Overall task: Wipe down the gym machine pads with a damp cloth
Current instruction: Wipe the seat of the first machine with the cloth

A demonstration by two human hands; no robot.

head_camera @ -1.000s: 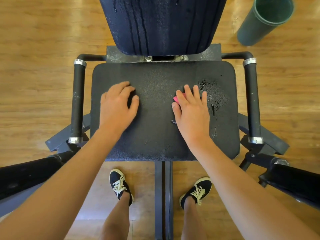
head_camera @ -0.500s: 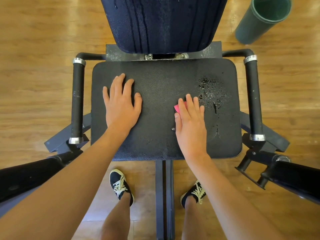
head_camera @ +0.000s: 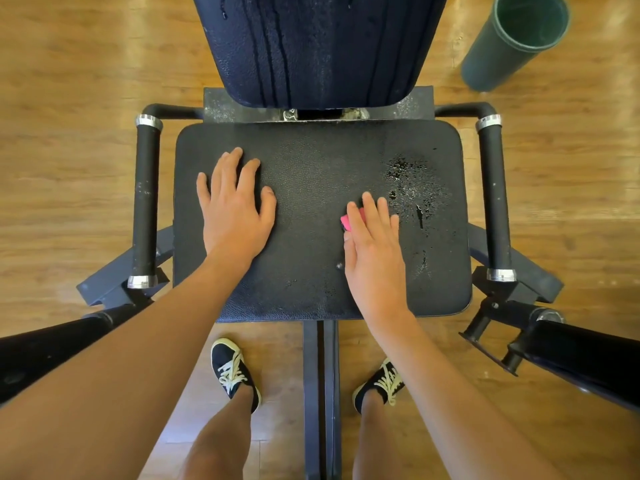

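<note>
The black seat pad (head_camera: 311, 278) of the gym machine lies flat below me, with a wet patch of droplets on its right half. Above it rises the dark back pad (head_camera: 318, 46), streaked with water runs. My left hand (head_camera: 235, 209) rests flat on the seat's left half, fingers straight. My right hand (head_camera: 374, 251) presses flat on a pink cloth (head_camera: 347, 221) right of the seat's middle; only a small pink corner shows beside the fingers, at the left edge of the wet patch.
Black handle bars with silver collars run along both sides of the seat, left bar (head_camera: 145, 202) and right bar (head_camera: 493, 199). A dark green bucket (head_camera: 512, 43) stands on the wooden floor at the back right. Padded arms reach in from both lower corners. My feet stand either side of the centre frame rail (head_camera: 320, 393).
My right hand has slid the cloth a little toward me across the seat. My left hand's fingers straightened from a loose curl and now lie flat.
</note>
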